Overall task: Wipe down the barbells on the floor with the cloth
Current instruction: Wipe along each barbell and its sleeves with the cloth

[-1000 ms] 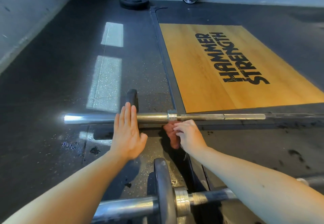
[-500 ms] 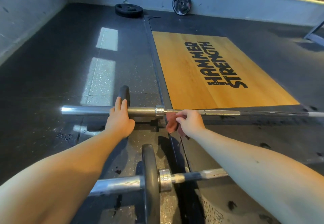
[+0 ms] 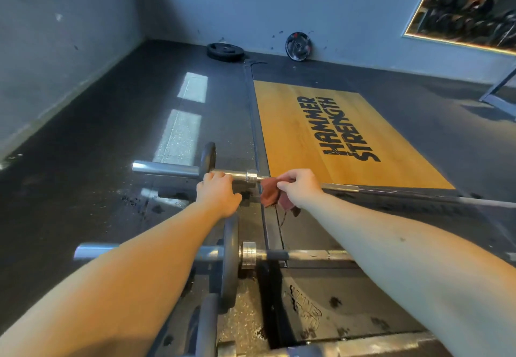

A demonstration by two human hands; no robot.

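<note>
Because the far barbell (image 3: 342, 188) lies on the floor with its axis left to right, the right hand (image 3: 300, 189), pinching the cloth (image 3: 269, 192) on the shaft (image 3: 391, 192) beside the collar (image 3: 251, 175), has free shaft rightward; the left hand (image 3: 216, 195) grips the sleeve (image 3: 167, 169).

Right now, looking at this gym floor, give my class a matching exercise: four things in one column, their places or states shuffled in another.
Things: 1 cloth; 2 left hand; 3 wooden platform; 4 shiny plate.
States: a leans against the wall; b grips the barbell sleeve; c pinched by the right hand; d bears black lettering.
Pairs: 1c, 2b, 3d, 4a.
</note>
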